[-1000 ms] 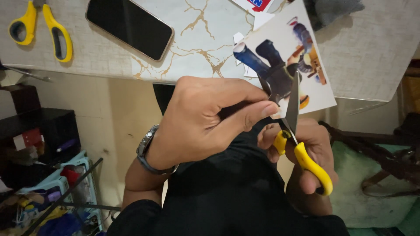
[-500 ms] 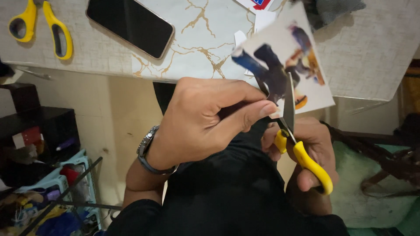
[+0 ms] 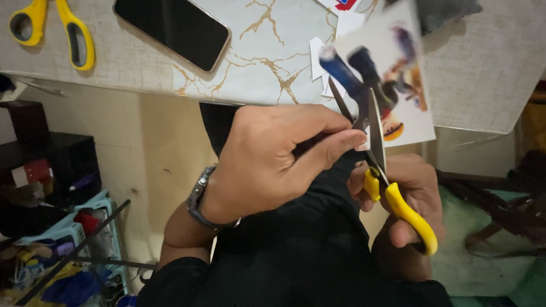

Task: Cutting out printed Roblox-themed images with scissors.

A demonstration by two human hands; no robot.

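My left hand (image 3: 273, 159), with a metal watch on its wrist, pinches the lower edge of a printed paper picture (image 3: 392, 74) of a colourful cartoon figure, held up over my lap. My right hand (image 3: 406, 204) grips yellow-handled scissors (image 3: 392, 193). Their blades are spread apart and point up into the bottom of the picture, right beside my left fingertips. The picture is blurred by motion. Small white paper scraps (image 3: 327, 54) lie on the table just behind it.
A table (image 3: 142, 62) with a marble-pattern mat carries a black phone (image 3: 170, 28) and a second pair of yellow scissors (image 3: 51, 28) at the far left. Below left stands a dark shelf and a light-blue basket (image 3: 68, 244) of clutter. A dark wooden chair frame (image 3: 500, 204) is at the right.
The scissor blades have spread apart and the picture has turned and shifted a little to the left in my left hand. Both hands stay over my lap.
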